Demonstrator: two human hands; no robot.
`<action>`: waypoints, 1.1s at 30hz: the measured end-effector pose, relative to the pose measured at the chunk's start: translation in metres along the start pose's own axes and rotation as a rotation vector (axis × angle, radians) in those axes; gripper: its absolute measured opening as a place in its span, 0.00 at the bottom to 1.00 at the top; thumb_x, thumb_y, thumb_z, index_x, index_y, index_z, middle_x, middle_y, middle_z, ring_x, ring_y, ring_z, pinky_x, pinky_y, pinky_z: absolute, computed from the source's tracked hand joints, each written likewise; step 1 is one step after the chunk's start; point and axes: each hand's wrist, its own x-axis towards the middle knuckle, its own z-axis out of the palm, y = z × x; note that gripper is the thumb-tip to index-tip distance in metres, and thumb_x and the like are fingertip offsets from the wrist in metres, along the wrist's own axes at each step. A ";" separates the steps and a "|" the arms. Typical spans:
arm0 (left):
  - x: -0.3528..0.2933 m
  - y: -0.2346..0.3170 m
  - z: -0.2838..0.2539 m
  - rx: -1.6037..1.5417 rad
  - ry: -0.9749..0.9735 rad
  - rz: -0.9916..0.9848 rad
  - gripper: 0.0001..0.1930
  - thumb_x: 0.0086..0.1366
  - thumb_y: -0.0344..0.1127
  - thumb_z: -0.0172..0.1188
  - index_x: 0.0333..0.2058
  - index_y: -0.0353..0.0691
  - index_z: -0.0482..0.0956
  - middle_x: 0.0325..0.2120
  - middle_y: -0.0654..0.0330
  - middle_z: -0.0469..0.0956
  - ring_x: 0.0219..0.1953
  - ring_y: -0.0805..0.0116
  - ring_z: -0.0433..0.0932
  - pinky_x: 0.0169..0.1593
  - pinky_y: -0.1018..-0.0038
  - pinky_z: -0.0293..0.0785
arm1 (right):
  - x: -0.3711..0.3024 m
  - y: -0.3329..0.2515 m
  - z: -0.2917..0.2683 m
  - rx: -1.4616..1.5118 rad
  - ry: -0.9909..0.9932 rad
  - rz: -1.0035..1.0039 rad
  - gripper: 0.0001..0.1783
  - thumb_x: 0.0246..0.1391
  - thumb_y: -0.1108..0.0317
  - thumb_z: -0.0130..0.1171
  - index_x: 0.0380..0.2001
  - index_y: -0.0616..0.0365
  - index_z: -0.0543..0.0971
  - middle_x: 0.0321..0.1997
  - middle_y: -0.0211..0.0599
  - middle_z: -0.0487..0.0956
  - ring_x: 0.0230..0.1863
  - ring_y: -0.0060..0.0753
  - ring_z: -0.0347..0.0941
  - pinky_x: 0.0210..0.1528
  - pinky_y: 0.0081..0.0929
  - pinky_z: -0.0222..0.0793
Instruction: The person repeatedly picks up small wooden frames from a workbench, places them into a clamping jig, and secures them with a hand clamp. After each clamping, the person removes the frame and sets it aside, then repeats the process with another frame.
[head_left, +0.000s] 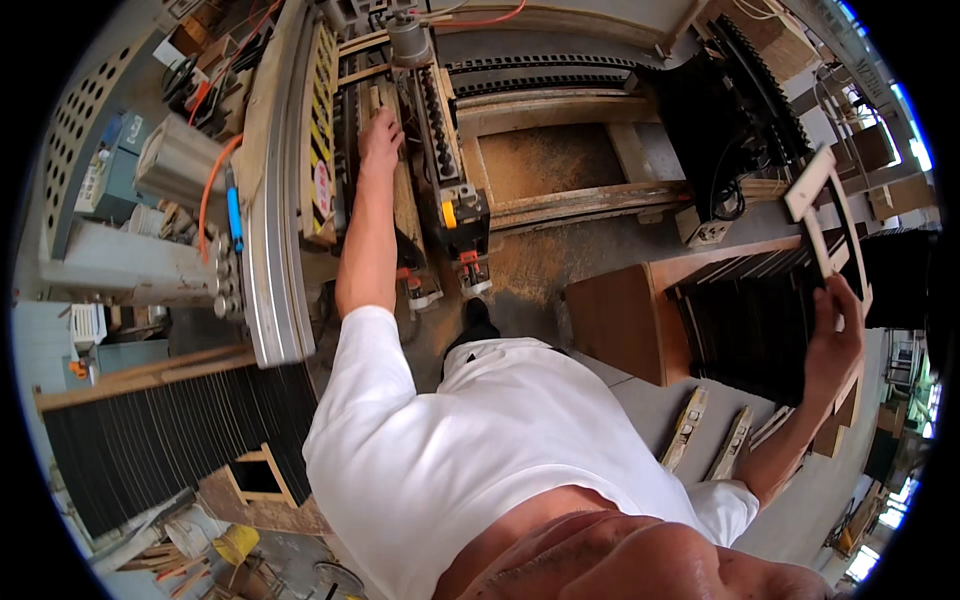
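My left hand [380,145] reaches forward into the machine [440,130] with its fingers curled over a narrow wooden strip [376,98]. The strip's pale end shows just past the fingers; how far it runs under the hand is hidden. Out to the right, my right hand [838,325] is closed around a slim wooden frame [810,185], pale on its face and dark along one side. The frame is held up at a tilt above a stack of dark-faced frames [745,320]. My fingers cover its lower part.
Sawdust lies on the floor [540,265] beside the machine. A brown wooden box side [620,315] stands by the dark stack. More dark panels [180,440] stand in a row at lower left. A metal rail [275,250] and an orange hose [205,210] flank my left arm.
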 end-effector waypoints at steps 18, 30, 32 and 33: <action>0.071 -0.016 -0.014 -0.467 -0.022 -0.038 0.14 0.65 0.39 0.58 0.46 0.39 0.74 0.42 0.61 0.77 0.45 0.66 0.75 0.46 0.67 0.75 | 0.056 -0.171 0.287 0.402 -0.507 -0.609 0.07 0.44 0.71 0.63 0.31 0.55 0.80 0.34 0.33 0.81 0.39 0.40 0.74 0.44 0.34 0.69; -0.304 -0.063 -0.079 -0.466 0.152 -0.103 0.14 0.66 0.29 0.53 0.51 0.38 0.70 0.44 0.57 0.75 0.51 0.58 0.75 0.53 0.65 0.74 | 0.029 -0.315 0.534 0.676 -0.439 -1.105 0.10 0.49 0.70 0.60 0.36 0.56 0.79 0.35 0.35 0.81 0.41 0.43 0.74 0.46 0.41 0.67; -0.337 -0.064 -0.079 -0.469 0.243 -0.093 0.14 0.66 0.28 0.53 0.50 0.38 0.71 0.43 0.57 0.76 0.49 0.60 0.76 0.53 0.65 0.73 | 0.023 -0.328 0.555 0.612 -0.481 -1.116 0.10 0.49 0.69 0.59 0.37 0.54 0.80 0.37 0.33 0.81 0.42 0.42 0.73 0.47 0.39 0.66; -0.351 -0.066 -0.078 -0.477 0.281 -0.081 0.14 0.66 0.29 0.53 0.50 0.37 0.71 0.43 0.57 0.76 0.48 0.60 0.76 0.53 0.64 0.74 | 0.021 -0.332 0.565 0.576 -0.466 -1.131 0.10 0.50 0.69 0.59 0.37 0.53 0.80 0.37 0.33 0.81 0.42 0.41 0.73 0.46 0.38 0.66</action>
